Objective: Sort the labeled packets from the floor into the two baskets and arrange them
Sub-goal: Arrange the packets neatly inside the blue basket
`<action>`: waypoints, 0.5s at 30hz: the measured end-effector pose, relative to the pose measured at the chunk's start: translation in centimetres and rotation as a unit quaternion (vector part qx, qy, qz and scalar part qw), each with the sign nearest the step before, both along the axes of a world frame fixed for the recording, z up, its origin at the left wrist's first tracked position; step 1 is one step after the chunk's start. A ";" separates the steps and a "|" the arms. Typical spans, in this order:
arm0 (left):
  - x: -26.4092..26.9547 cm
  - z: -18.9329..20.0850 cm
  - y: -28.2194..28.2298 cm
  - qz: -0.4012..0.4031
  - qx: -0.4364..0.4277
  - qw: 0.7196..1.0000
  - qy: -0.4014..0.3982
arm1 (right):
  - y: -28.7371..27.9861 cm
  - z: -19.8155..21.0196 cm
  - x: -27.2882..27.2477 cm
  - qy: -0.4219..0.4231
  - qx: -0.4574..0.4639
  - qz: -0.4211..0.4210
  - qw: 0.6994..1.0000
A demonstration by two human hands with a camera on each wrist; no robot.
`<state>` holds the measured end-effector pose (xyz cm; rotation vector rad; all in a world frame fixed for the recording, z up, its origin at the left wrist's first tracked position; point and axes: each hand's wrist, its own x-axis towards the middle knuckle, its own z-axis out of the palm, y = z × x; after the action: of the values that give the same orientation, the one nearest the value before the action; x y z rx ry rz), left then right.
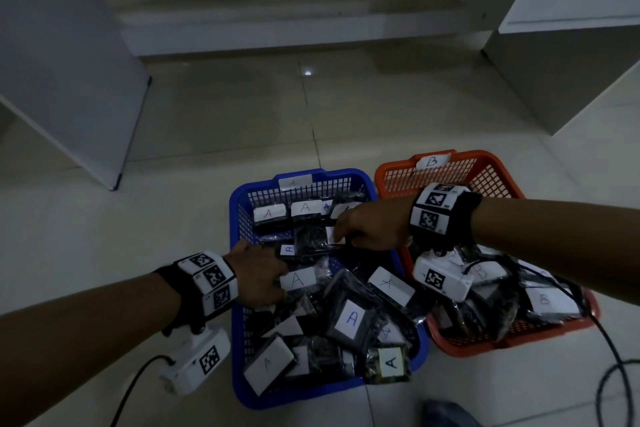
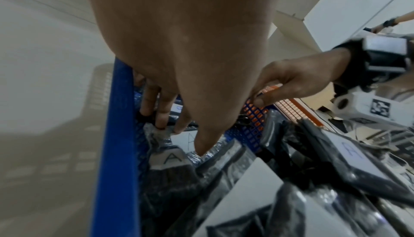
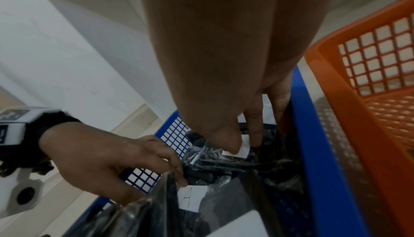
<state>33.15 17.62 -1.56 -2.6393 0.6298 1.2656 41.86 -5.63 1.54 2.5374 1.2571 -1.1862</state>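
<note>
Left hand (image 1: 258, 279) fingers gripping packet (image 1: 298, 279), right hand (image 1: 372, 227) pinching packet label (image 3: 240, 149)

light: dim, bluish | glare: small spot on floor (image 1: 308, 72) | wrist views: blurred, edges bent | shadows: soft

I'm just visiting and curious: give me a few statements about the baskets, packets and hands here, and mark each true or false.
1. Both hands are in the blue basket. True.
2. The orange basket carries an A tag. False: its tag reads B.
3. The right hand pinches a dark packet by its white label. True.
4. The blue basket holds packets marked B. False: the readable labels say A.
5. The left hand rests on the floor. False: it is among packets in the blue basket.
</note>
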 end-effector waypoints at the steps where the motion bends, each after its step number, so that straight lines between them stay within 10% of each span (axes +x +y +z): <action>1: 0.0 0.0 0.0 0.001 0.000 1.000 0.003 | 0.1 0.3 0.0 0.002 0.011 -0.004 1.000; 6: 0.1 0.0 0.1 0.017 -0.007 1.000 0.006 | -0.3 1.2 1.1 -0.108 0.114 -0.038 0.987; 15: -0.7 -0.1 -0.2 0.011 -0.007 1.000 0.017 | -0.7 0.2 2.2 -0.122 0.031 -0.038 0.991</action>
<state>32.48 17.38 -1.61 -2.6479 0.6195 1.3183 44.01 -6.38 1.70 2.6958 1.1656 -0.8278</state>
